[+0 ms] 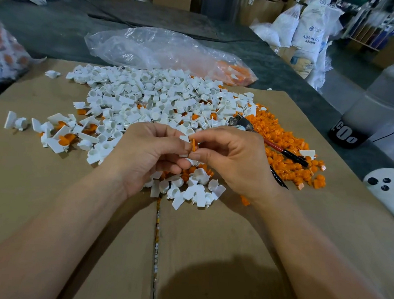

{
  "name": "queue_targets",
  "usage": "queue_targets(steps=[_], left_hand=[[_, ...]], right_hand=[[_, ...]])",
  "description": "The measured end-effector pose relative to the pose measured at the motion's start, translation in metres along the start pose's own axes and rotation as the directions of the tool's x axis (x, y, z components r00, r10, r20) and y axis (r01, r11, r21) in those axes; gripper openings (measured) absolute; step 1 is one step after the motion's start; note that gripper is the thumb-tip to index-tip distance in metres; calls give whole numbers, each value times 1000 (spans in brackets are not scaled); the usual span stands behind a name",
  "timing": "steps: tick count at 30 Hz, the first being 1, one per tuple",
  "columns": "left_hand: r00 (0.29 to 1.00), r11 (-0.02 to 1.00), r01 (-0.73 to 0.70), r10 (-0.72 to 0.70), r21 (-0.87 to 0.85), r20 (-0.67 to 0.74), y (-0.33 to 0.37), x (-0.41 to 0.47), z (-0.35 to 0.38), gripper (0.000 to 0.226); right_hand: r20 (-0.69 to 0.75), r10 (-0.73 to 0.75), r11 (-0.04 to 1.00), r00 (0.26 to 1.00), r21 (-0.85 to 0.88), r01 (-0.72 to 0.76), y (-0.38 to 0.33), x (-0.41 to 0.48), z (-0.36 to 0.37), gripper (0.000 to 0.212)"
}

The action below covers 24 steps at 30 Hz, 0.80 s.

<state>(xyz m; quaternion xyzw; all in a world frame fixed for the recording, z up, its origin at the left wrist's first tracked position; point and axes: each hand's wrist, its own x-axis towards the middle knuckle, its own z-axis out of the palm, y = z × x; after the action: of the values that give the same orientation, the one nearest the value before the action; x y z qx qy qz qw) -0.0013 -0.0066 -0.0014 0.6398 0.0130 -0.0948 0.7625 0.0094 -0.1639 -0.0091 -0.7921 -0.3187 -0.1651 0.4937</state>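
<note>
My left hand (pixel 149 150) pinches a small white plastic part (pixel 184 139) above the cardboard. My right hand (pixel 232 159) pinches a small orange cap (pixel 193 145) edge-on, right against that white part. Behind the hands spreads a big heap of white parts (pixel 153 99). A heap of orange caps (pixel 285 141) lies to the right. At the left, a few white parts with orange caps fitted (pixel 61 135) lie together. More loose white parts (pixel 188 186) lie just under my hands.
Flattened cardboard (pixel 70 210) covers the dark table (pixel 60 27). Red-handled pliers (pixel 273 143) lie on the orange heap. A clear plastic bag (pixel 165 51) with orange parts lies behind. A white lid with black dots (pixel 389 186) and a frosted bottle (pixel 371 114) stand right.
</note>
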Motion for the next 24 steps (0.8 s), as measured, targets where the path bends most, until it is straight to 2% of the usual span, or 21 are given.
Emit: queue_targets(steps=[6, 10, 14, 17, 21, 24], left_hand=[[1000, 1000, -14, 14, 12, -3, -1, 0, 0, 11], [997, 997, -74, 75, 11, -4, -1, -1, 0, 8], [995, 994, -102, 102, 44, 3, -1, -1, 0, 10], [993, 991, -117, 118, 61, -4, -1, -1, -1, 22], [991, 990, -132, 132, 48, 10, -1, -3, 0, 8], [991, 990, -133, 133, 41, 4, -1, -3, 0, 9]], right_hand=[[1, -15, 1000, 1000, -26, 15, 0, -1, 0, 31], [19, 118, 989, 993, 87, -120, 0, -1, -1, 38], [39, 173, 974, 984, 139, -176, -1, -1, -1, 36], [44, 194, 964, 980, 177, -199, -1, -2, -1, 36], [47, 190, 965, 981, 177, -196, -1, -2, -2, 35], [48, 184, 965, 982, 182, -190, -1, -2, -2, 36]])
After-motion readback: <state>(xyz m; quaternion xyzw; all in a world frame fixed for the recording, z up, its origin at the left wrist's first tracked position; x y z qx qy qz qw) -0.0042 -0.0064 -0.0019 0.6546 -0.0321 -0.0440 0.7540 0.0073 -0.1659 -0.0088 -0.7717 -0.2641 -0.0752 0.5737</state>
